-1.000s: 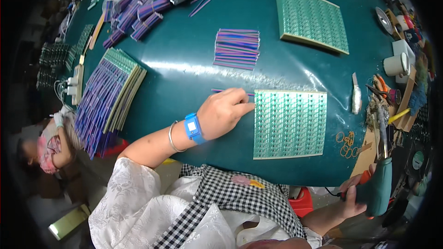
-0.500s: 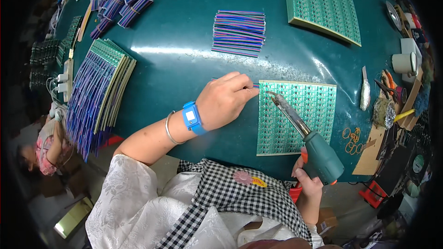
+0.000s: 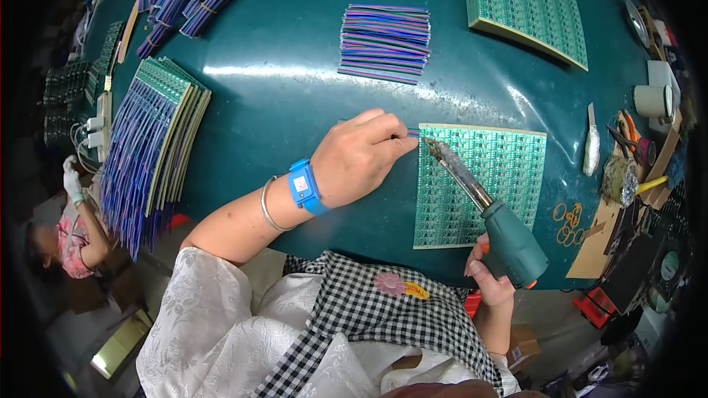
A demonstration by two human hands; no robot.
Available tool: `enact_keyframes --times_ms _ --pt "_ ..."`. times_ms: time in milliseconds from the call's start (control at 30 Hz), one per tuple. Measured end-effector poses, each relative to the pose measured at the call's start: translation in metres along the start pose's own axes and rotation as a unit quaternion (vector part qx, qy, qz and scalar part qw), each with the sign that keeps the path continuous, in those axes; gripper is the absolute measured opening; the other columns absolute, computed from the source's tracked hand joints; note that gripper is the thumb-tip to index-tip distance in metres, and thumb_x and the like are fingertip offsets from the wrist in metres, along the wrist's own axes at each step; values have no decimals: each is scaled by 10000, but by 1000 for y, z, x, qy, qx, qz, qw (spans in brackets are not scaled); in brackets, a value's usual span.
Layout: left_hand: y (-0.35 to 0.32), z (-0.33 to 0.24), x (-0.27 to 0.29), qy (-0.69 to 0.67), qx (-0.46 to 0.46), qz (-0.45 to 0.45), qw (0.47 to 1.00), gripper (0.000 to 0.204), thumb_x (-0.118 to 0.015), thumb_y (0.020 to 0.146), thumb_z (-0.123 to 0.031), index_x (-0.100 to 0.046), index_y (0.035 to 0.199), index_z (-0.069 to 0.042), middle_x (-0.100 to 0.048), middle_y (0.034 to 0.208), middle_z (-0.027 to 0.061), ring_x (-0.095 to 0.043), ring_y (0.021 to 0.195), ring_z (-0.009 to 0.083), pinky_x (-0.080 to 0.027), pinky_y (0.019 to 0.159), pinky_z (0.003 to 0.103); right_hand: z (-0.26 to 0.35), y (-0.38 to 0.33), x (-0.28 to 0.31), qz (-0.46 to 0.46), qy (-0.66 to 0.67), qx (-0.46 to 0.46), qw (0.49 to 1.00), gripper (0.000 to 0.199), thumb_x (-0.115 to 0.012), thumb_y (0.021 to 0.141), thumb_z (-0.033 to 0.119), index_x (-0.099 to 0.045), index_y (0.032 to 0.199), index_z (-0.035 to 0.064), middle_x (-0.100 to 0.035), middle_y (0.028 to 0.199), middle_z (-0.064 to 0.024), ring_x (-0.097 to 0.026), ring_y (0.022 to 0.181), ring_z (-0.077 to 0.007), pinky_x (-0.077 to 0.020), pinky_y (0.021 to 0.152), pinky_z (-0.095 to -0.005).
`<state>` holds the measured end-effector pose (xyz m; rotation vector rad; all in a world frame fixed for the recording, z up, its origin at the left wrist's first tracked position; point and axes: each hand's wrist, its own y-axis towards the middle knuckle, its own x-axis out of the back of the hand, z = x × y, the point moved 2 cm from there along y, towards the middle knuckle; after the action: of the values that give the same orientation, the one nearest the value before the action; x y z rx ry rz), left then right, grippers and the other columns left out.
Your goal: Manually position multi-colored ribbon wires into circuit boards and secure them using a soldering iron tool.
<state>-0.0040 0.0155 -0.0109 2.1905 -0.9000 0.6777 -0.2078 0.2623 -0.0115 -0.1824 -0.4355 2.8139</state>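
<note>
Head view is showing the right hand (image 3: 490, 280) bringing the soldering iron (image 3: 483, 203) tip up beside the left hand (image 3: 361, 158) fingers, which are pinching thin wires (image 3: 411, 133) at the green board (image 3: 479, 177) edge, so soldering looks ready to start.

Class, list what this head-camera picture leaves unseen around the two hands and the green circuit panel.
1. Left hand: the fingertips curl under, hiding how the thin wire is pinched.
2. Soldering iron tip: too small to show whether it touches the circuit panel.
3. Right hand: mostly behind the iron's handle.
4. Tools at the right rim: bent and darkened by the fisheye edge.
</note>
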Motion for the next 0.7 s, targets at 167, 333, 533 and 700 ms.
enact_keyframes --times_ms 167,333,533,700 --pt "0 0 -1 5 -6 5 1000 288 -741 697 107 -741 966 4 -662 902 84 -644 758 255 -546 641 356 2 3 -2 4 22 22 1000 255 -677 809 -77 -600 1046 -22 -582 816 -69 -548 666 -153 -462 589 -298" --pt "-1 0 0 17 -27 2 999 317 -734 675 109 -739 974 4 -657 918 86 -636 750 255 -544 638 356 7 1 -3 -22 83 10 996 397 -683 823 -56 -549 1198 -49 -573 830 -89 -581 651 -163 -514 580 -293" --pt "-2 1 -1 25 -25 9 999 326 -735 665 102 -739 976 3 -657 929 88 -635 758 257 -545 637 360 15 4 -5 -17 94 5 995 549 -740 842 96 -456 1263 -113 -540 832 -128 -548 542 -166 -512 478 -316" --pt "-1 0 0 17 -26 3 1000 336 -737 662 103 -739 981 -2 -657 932 88 -637 761 258 -545 639 362 15 2 -7 -29 102 -2 994 508 -743 845 101 -467 1216 -108 -537 824 -131 -549 539 -168 -517 480 -315"
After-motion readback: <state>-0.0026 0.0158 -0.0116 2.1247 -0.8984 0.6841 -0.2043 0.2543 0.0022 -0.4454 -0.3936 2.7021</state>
